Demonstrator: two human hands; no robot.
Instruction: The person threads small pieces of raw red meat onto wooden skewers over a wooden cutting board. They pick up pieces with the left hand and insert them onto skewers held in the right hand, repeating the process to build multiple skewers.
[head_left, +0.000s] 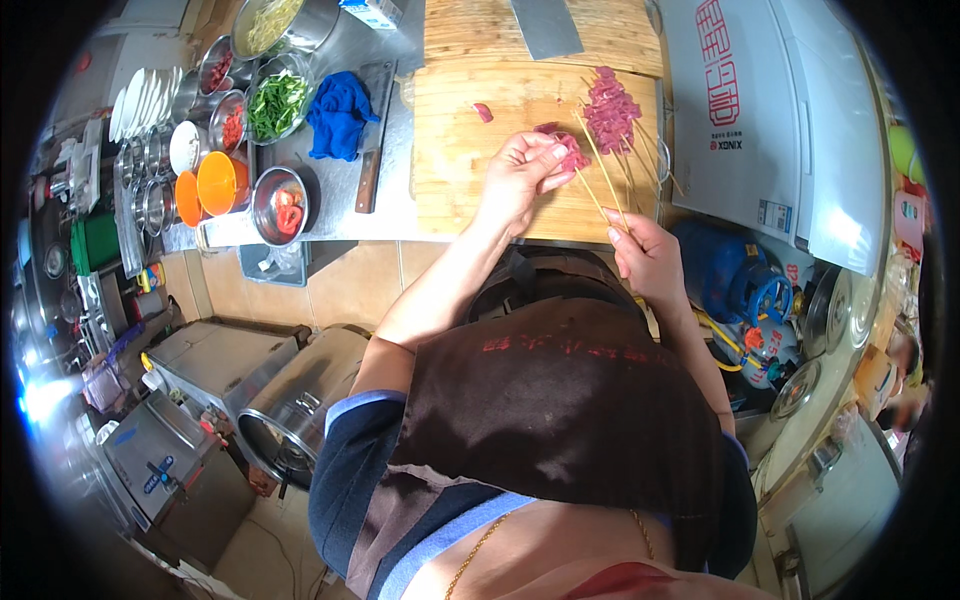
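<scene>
My left hand (529, 171) pinches slices of raw red meat (571, 154) over the wooden cutting board (457, 180). Two thin bamboo skewers (606, 174) are in my right hand (642, 244); one reaches into the meat at my left fingers, while the other points up beside it. Past my hands, to the right, lies a pile of skewered raw meat (611, 109), its bare sticks pointing down towards me. A small loose piece of meat (482, 112) rests on the board at the left. At the board's far end a cleaver blade (547, 28) lies flat.
Left of the board are a wooden-handled knife (367, 182), a blue cloth (337, 116), a bowl of chopped greens (277, 105), a metal bowl with tomato pieces (281, 206) and orange containers (223, 184). A white freezer (750, 112) stands to the right, with a blue gas cylinder (712, 259) nearer me.
</scene>
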